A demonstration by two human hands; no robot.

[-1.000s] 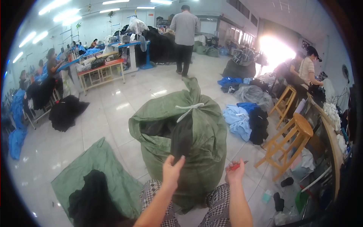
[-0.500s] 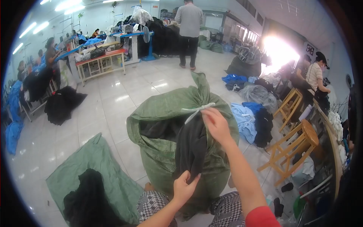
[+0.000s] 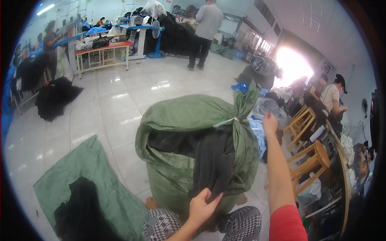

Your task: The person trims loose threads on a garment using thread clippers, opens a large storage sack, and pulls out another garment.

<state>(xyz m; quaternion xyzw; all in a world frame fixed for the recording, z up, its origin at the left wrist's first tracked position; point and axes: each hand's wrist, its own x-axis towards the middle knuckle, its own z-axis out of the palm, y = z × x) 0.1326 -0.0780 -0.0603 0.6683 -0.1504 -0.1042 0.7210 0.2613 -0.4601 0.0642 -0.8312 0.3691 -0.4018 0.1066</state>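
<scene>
A bulging green woven sack [image 3: 181, 110] stands between my knees, its neck gathered at the upper right and bound with a white tie [image 3: 231, 120]. Dark cloth [image 3: 213, 160] shows through the sack's wide side opening and hangs over its edge. My left hand [image 3: 204, 207] pinches the lower end of that cloth between thumb and fingers. To the right of the tied neck, my right hand [image 3: 270, 123] is raised and closed, apart from the sack. Whatever its fingers hold is too small to make out.
On the floor at left lies a flat green sheet [image 3: 52, 180] with a black cloth heap [image 3: 82, 213] on it. Wooden stools [image 3: 319, 154] and a table edge are at right, beside seated workers. A person in grey [image 3: 209, 20] stands farther back. Sewing tables line the far left.
My right hand has left the knot and moved right. The sack's neck now leans right, and the tie's loose ends no longer show. My left hand keeps its pinch on the dark cloth.
</scene>
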